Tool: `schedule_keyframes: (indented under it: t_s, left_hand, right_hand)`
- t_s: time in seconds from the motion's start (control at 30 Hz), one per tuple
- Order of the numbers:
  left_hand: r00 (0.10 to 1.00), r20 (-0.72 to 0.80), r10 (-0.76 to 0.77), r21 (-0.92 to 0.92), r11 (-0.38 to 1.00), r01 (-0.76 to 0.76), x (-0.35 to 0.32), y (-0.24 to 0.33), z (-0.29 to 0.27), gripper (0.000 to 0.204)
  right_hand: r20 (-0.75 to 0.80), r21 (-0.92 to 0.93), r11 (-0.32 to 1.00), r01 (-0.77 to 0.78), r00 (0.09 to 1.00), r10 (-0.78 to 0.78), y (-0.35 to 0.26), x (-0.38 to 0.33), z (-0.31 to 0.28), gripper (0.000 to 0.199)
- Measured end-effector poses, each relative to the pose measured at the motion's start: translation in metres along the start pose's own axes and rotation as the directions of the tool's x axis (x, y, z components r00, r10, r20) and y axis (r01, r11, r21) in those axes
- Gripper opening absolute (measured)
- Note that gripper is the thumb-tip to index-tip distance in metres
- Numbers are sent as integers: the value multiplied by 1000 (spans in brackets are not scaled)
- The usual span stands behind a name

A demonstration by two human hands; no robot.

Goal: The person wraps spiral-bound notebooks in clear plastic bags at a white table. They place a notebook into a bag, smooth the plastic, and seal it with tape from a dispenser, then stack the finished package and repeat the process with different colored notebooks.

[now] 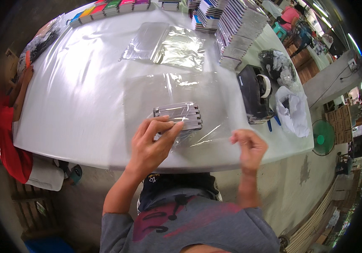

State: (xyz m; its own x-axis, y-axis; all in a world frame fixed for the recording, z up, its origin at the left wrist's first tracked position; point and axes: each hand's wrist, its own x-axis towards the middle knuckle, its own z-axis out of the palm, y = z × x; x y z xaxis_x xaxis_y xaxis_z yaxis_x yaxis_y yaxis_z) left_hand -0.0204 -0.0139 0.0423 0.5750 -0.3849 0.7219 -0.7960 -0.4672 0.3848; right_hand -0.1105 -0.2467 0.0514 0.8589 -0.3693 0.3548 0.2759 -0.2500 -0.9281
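Glare: white tabletop [75,84] | light: tubes [355,44] upper right | right hand [252,147]: blurred | rim: bowed, black

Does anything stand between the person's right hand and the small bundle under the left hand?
Nothing solid visible: only clear film spans the gap between right hand and bundle. The black tape dispenser stands farther back, outside that line.

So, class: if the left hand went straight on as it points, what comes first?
The left hand would likely first meet the grey, rectangular, clear-plastic-wrapped bundle, which it appears to be touching.
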Motion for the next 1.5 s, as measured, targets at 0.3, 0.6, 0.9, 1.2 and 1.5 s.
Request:
schedule_keyframes:
  t_s: [0.3, 0.6, 0.9, 1.2, 1.5]
  left_hand:
    - [997, -53, -48, -248, 968, 34, -9, -9, 9, 64]
    - [997, -67, 28, -178, 983, -40, -7, -11, 8, 55]
    - [963, 238, -129, 98, 989, 108, -8, 6, -6, 61]
    - [889, 426, -169, 115, 985, 132, 18, 14, -31, 71]
    - [807, 558, -196, 234, 969, 74, 66, 9, -24, 66]
  right_hand:
    - [288, 380, 849, -367, 919, 268, -25, 1, 98, 28]
    - [318, 417, 733, -537, 842, 436, -9, -4, 105, 27]
    - [279, 354, 800, -484, 872, 403, 5, -9, 106, 26]
    - [103, -88, 950, -301, 945, 309, 33, -21, 106, 26]
    - [114, -261, 964, 46, 993, -17, 77, -34, 104, 12]
